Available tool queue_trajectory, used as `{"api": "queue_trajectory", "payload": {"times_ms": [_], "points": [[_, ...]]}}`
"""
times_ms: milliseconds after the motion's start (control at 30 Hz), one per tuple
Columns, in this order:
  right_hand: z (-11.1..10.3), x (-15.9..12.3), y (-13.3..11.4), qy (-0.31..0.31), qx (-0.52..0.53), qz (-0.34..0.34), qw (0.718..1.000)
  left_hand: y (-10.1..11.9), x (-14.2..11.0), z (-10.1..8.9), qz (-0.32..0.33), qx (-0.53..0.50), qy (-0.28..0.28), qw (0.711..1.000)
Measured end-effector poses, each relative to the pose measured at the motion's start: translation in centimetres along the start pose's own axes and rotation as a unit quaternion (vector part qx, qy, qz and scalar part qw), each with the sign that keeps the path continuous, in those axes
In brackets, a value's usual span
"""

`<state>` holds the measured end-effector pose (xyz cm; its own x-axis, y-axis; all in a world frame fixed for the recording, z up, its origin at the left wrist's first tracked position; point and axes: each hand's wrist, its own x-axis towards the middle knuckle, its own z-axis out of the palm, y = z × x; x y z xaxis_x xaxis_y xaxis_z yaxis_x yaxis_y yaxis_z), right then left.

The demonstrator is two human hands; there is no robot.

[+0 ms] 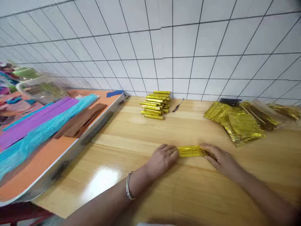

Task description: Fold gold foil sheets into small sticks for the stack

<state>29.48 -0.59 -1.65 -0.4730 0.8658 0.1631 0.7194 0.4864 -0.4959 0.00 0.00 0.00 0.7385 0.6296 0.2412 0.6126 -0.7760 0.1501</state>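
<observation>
A narrow strip of shiny gold foil (190, 151) lies flat on the wooden table between my two hands. My left hand (162, 159) is closed over its left end, fingers curled down on it. At the other end, my right hand (218, 160) grips the strip between thumb and fingers, its fingertips slightly smeared by motion. Beyond my left hand, a stack of rolled gold foil tubes (155, 105) rests near the wall. To the far right lie flat folded gold foil sheets (244, 122), partly overlapping.
A pen (178, 105) lies right of the tubes. Behind the sheets is a black object (230, 102). On the left, a raised orange surface (54, 150) with a grey edge carries turquoise, purple and brown crepe strips (80, 121). A tiled wall (183, 47) bounds the back.
</observation>
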Motion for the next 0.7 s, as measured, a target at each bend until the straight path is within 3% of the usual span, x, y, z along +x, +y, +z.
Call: {"api": "queue_trajectory", "payload": {"times_ms": [300,700], "points": [[0.0,0.2,1.5,0.042,0.078,-0.094,0.992,0.5,-0.5,1.0,-0.079,-0.057,0.049,0.994],[0.3,0.8,-0.3,0.048,0.104,0.029,0.993,2.3,1.1,0.2,-0.218,-0.104,0.062,0.968]]}}
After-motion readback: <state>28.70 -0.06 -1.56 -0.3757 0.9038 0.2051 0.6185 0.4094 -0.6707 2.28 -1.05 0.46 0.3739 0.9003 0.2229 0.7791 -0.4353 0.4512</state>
